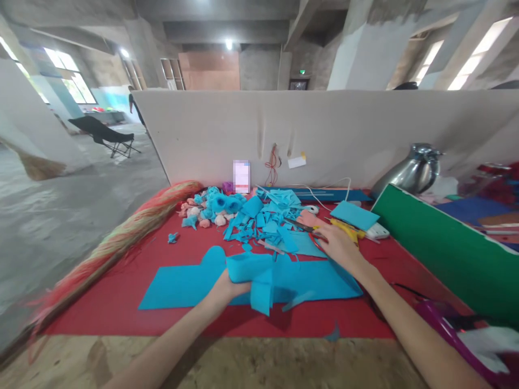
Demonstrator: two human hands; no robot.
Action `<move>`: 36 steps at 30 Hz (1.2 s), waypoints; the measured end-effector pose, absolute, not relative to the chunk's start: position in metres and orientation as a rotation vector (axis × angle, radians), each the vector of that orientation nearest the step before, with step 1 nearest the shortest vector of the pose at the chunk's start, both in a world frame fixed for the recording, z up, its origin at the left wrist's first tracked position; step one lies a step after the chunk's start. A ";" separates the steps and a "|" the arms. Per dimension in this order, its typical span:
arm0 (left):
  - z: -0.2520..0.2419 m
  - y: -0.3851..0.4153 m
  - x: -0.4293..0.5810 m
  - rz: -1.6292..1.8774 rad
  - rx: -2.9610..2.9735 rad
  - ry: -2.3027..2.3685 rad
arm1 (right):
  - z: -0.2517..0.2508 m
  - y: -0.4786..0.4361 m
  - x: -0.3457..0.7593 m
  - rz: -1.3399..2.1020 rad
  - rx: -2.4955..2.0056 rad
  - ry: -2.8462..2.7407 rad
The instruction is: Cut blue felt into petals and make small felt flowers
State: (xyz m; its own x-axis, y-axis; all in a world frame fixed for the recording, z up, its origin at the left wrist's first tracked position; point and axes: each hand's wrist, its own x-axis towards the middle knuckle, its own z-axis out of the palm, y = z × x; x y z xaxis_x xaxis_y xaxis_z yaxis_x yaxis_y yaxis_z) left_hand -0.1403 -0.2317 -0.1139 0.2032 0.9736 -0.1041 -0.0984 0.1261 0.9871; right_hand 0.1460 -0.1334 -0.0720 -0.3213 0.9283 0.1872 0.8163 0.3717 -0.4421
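Observation:
My left hand (227, 287) grips a folded piece of blue craft paper (253, 270), its strips hanging down at the right. Beneath it lies a long blue sheet (178, 283) with a rounded bump on its far edge. Farther forward and right, my right hand (334, 240) is closed around a pair of scissors (310, 227) with dark blades and red handles. The blades point left over a heap of blue paper scraps (279, 219). Left of this heap sit several blue, pink and white crumpled pieces (219, 208).
A red mat (109, 302) covers the table. Left lies a red-and-cream fibre bundle (133, 227). Behind are a phone (242, 176) and grey partition (211, 129). A green board (446, 254), metal jug (413, 170) and purple object (450, 337) stand right; yellow-handled scissors (351, 229) lie near my right hand.

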 end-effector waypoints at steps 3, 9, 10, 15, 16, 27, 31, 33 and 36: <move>-0.109 -0.231 -0.143 1.070 1.113 1.059 | -0.079 -0.177 0.136 0.503 -1.208 -2.498; -0.106 -0.230 -0.141 1.101 1.129 1.047 | -0.103 -0.212 0.128 0.577 -0.993 -2.601; -0.107 -0.229 -0.141 1.102 1.129 1.043 | -0.105 -0.212 0.128 0.576 -0.999 -2.588; -0.110 -0.227 -0.141 1.102 1.125 1.037 | -0.108 -0.216 0.140 0.556 -1.072 -2.485; -0.110 -0.228 -0.141 1.098 1.125 1.036 | -0.108 -0.220 0.145 0.547 -1.091 -2.460; -0.107 -0.228 -0.139 1.087 1.110 1.073 | -0.128 -0.278 0.186 0.574 -1.135 -2.322; -0.103 -0.230 -0.136 1.092 1.104 1.103 | -0.131 -0.272 0.190 0.602 -1.098 -2.283; -0.101 -0.232 -0.135 1.097 1.099 1.118 | -0.134 -0.271 0.190 0.604 -1.085 -2.258; -0.099 -0.233 -0.133 1.102 1.091 1.136 | -0.136 -0.275 0.188 0.599 -1.077 -2.239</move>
